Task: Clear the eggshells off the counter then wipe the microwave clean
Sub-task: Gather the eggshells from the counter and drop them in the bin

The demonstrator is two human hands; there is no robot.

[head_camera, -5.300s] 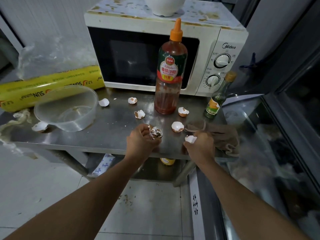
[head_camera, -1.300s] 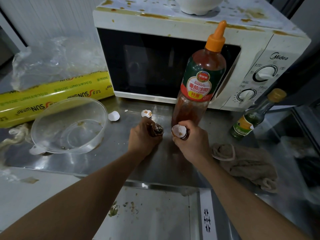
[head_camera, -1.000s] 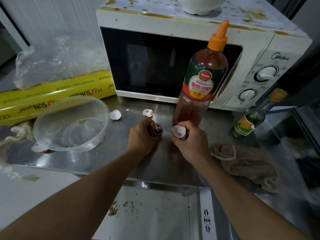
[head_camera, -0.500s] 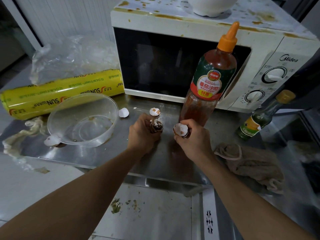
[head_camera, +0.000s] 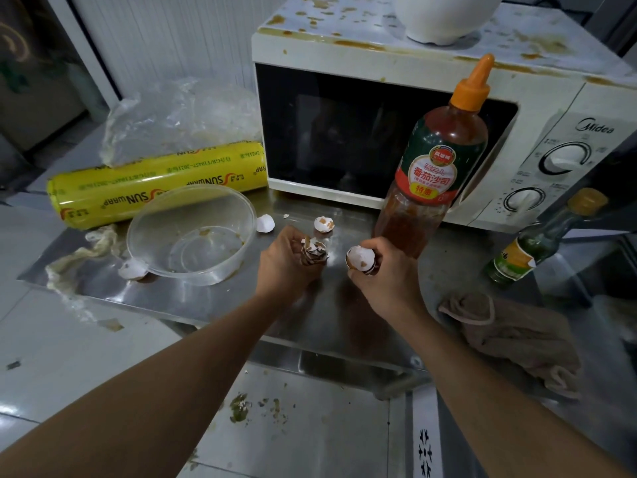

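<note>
My left hand [head_camera: 284, 262] grips a clump of crushed eggshells [head_camera: 313, 254] above the steel counter [head_camera: 303, 305]. My right hand [head_camera: 384, 274] holds stacked shell halves [head_camera: 360, 258] just right of it. Loose shells lie on the counter: one [head_camera: 324, 224] behind my left hand, one [head_camera: 265, 223] beside the clear bowl, one [head_camera: 132, 269] at the bowl's front left. The white microwave [head_camera: 537, 108] stands at the back, its top spattered with brown stains. A brown cloth [head_camera: 517, 336] lies at the counter's right front.
A tall ketchup bottle [head_camera: 434, 167] stands before the microwave door. A small green bottle [head_camera: 537, 243] is at the right. A clear plastic bowl [head_camera: 191, 236], a yellow wrap roll [head_camera: 155, 184], a plastic bag [head_camera: 179, 115] and a white bowl [head_camera: 444, 15] on the microwave.
Shells that lay near the bottle 5 s ago are now in my hands. In the last second both hands barely moved; the view shifted left.
</note>
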